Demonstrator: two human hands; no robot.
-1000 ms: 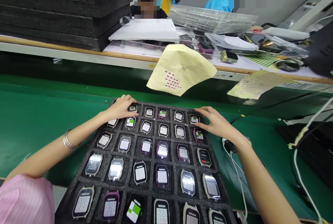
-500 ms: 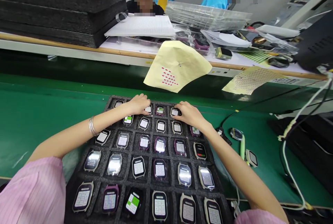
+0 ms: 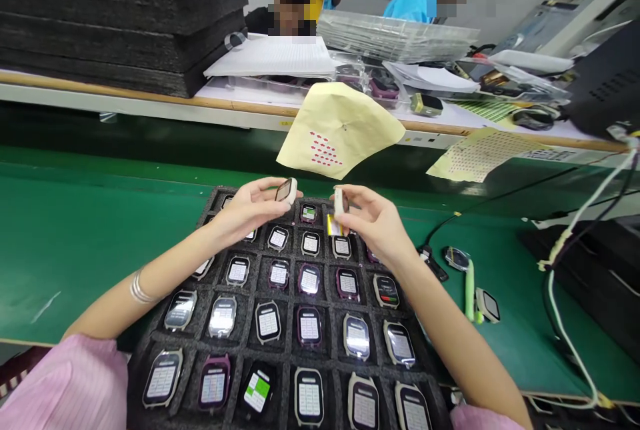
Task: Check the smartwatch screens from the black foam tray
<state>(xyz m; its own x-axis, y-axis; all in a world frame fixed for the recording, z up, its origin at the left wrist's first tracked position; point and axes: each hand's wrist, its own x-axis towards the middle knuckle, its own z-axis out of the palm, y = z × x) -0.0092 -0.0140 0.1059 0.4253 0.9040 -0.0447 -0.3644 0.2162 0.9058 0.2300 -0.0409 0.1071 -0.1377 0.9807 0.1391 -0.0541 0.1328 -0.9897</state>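
A black foam tray (image 3: 293, 363) lies on the green table, its compartments holding rows of watch faces, mostly lit, in beige, purple and black cases. Over its back row, my left hand (image 3: 250, 210) grips a light-cased watch (image 3: 287, 191) between thumb and fingers, tilted on edge. My right hand (image 3: 373, 220) pinches another light-cased watch (image 3: 341, 202) to the right of it, with a small yellow and silver piece (image 3: 335, 225) just below. Between the two hands a purple watch (image 3: 308, 213) with a green and white screen sits in its compartment.
A shelf (image 3: 240, 105) behind carries black foam blocks (image 3: 125, 17), papers (image 3: 275, 57) and plastic trays (image 3: 395, 37). Yellow sheets (image 3: 343, 130) hang from its edge. Right of the tray are a loose watch (image 3: 487, 305), a green strap (image 3: 469, 290) and cables. People are beyond the shelf.
Both hands have risen from the back row, each now lifting a watch out of its compartment. The left forearm has swung slightly down and left. The person behind the shelf has shifted right.
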